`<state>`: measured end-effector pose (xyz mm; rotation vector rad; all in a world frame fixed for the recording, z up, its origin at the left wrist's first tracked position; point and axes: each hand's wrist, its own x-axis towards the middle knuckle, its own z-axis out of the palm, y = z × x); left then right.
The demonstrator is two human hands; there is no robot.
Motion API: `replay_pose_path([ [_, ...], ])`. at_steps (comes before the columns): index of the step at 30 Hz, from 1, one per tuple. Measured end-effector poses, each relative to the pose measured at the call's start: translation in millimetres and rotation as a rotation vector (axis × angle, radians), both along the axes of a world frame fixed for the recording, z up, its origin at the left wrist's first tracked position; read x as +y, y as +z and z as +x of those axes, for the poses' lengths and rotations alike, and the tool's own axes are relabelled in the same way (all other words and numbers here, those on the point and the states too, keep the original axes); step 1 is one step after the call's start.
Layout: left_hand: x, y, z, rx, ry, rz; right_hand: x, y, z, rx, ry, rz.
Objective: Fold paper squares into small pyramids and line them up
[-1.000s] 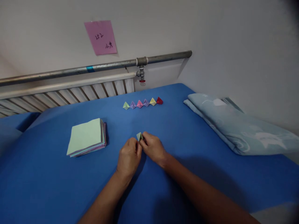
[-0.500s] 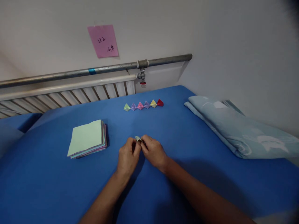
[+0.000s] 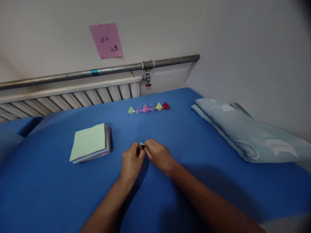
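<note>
Between my fingertips is a small folded piece of pale green paper [image 3: 142, 145], mostly hidden by the fingers. My left hand [image 3: 132, 158] pinches it from the left, thumb against forefinger. From the right, my right hand [image 3: 158, 156] grips its other side, with the fingers curled. Beyond the hands, a row of small folded paper shapes [image 3: 145, 109] in green, purple, pink, yellow and red lies on the blue surface [image 3: 184, 129]. To the left sits a stack of square coloured paper [image 3: 89, 142] with a pale green sheet on top.
A folded light blue patterned cloth [image 3: 243, 132] lies on the right by the wall. Behind the surface run a metal pipe [image 3: 116, 69] with a red-handled valve [image 3: 148, 84] and a white radiator [image 3: 99, 96]. A pink note [image 3: 106, 41] hangs on the wall.
The folded paper has turned slightly, and less of it shows between my fingers. Both hands keep their hold at nearly the same place. The view has shifted a little.
</note>
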<state>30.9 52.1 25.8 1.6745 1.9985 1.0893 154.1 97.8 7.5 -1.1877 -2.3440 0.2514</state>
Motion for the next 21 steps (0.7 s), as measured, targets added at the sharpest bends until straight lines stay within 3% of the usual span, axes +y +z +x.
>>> replay_pose_path([
  [4, 0.6, -1.2, -0.2, -0.018, 0.025, -0.028, 0.6, 0.8, 0.5, -0.055, -0.065, -0.008],
  [9, 0.0, -4.2, 0.5, 0.063, 0.004, 0.008, -0.1, 4.2, 0.6, -0.049, -0.036, -0.048],
  [16, -1.1, -3.9, 1.6, -0.034, 0.006, -0.012, -2.1, 4.2, -0.3, 0.198, -0.055, -0.068],
  [21, -4.3, -4.9, 2.6, 0.018, 0.043, 0.152, -1.6, 2.5, 3.1, 0.286, -0.031, -0.04],
])
